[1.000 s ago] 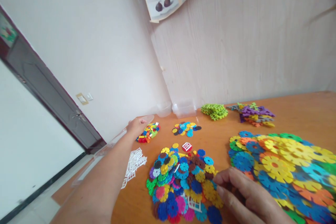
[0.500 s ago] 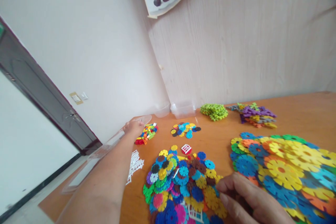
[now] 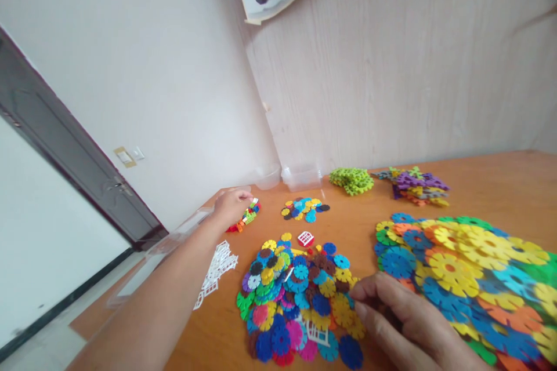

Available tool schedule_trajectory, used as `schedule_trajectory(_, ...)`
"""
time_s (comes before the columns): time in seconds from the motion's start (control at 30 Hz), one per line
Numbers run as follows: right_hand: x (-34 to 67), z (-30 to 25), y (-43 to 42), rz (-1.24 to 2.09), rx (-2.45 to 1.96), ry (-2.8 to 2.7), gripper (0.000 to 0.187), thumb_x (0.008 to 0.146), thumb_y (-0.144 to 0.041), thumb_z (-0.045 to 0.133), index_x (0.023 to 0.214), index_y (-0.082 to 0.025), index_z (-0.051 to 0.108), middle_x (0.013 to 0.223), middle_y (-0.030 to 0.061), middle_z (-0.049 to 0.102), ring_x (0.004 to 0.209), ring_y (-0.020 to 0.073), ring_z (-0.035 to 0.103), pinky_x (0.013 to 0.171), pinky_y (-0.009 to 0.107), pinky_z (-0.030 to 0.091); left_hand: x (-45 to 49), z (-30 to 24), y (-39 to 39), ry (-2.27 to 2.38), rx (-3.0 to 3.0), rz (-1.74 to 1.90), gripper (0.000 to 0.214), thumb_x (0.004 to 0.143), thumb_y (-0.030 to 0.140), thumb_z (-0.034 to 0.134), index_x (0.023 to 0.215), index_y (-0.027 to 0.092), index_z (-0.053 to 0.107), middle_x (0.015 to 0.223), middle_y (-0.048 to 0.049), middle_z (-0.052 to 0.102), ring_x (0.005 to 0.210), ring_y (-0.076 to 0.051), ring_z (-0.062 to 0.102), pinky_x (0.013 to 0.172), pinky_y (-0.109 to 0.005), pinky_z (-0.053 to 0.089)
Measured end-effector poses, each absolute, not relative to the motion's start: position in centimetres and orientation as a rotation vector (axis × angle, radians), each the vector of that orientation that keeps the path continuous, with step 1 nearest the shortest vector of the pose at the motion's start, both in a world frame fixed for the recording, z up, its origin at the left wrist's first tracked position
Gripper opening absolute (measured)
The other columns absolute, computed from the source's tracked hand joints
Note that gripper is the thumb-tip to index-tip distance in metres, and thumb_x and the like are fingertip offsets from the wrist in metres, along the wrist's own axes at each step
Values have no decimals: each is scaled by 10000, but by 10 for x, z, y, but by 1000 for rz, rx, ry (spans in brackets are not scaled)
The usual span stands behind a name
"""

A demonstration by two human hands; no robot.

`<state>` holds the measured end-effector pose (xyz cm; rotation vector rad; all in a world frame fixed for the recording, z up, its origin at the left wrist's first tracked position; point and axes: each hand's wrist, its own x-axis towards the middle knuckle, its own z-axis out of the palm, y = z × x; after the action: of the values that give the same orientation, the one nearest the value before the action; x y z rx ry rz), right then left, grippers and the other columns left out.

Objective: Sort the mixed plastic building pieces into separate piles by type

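My left hand [image 3: 232, 207] reaches far out over a small pile of colourful toy bricks [image 3: 249, 217], partly covering it. Its fingers are bent together at the pile's upper edge; what they hold, if anything, is too small to make out. Near me, my right hand [image 3: 404, 319] hovers at the right edge of a mixed heap of flower-shaped plastic discs [image 3: 300, 301]. Its thumb and forefinger are curled close together, and no piece shows clearly between them. A white lattice piece [image 3: 318, 333] lies on the heap, and a red-and-white window piece [image 3: 306, 238] sits behind it.
White fence pieces [image 3: 220, 266] lie beside my left forearm. Farther back are a small disc pile [image 3: 302, 208], green pieces [image 3: 351, 181], purple and mixed pieces [image 3: 420, 186] and clear plastic containers [image 3: 302, 178]. Large flower discs [image 3: 456, 266] spread at the right.
My left hand has moved slightly right and up over the brick pile, with its fingers reaching farther across. My right hand keeps nearly the same pose beside the heap. The view has shifted slightly.
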<state>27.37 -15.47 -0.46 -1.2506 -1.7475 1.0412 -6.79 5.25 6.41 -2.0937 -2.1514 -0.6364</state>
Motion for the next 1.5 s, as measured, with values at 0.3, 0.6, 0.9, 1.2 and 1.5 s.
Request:
schedule_trajectory(0.3,272,5,-160,948,-1256,-1781,241,929,-380,429,829,-226,586,753,-6,635,694,133,605,650,191,499,28,66,-27,-1517,-2884,-381,189,825,337,596,916,263,744,944,-20,685,992,-198,563,943,-336,386)
schedule_trajectory(0.6,271,-2,-158,910,-1217,-1774,236,927,-352,419,842,-207,585,791,17,624,727,146,598,684,223,502,48,48,-26,-1408,-2957,-163,184,799,307,613,907,290,761,928,-31,685,1021,-223,531,903,-319,407)
schedule_trajectory(0.9,271,1,-157,931,-1201,-1760,243,913,-388,448,829,-221,604,783,12,649,722,149,615,673,210,512,57,43,-20,-1416,-2958,-63,158,758,291,614,812,267,760,867,-8,719,920,-191,589,830,-280,410)
schedule_trajectory(1.2,273,1,-158,921,-1238,-1809,265,921,-406,436,801,-227,591,751,10,633,707,148,606,656,205,505,60,37,-21,-1487,-2883,-98,143,727,349,629,690,258,733,764,-22,703,908,-209,590,833,-301,409)
schedule_trajectory(1.5,274,-7,-155,950,-1213,-1800,265,910,-437,453,812,-238,599,764,15,646,703,152,613,654,206,515,27,45,2,-1716,-2830,-414,220,767,385,587,759,218,731,853,-21,716,828,-171,621,741,-254,448)
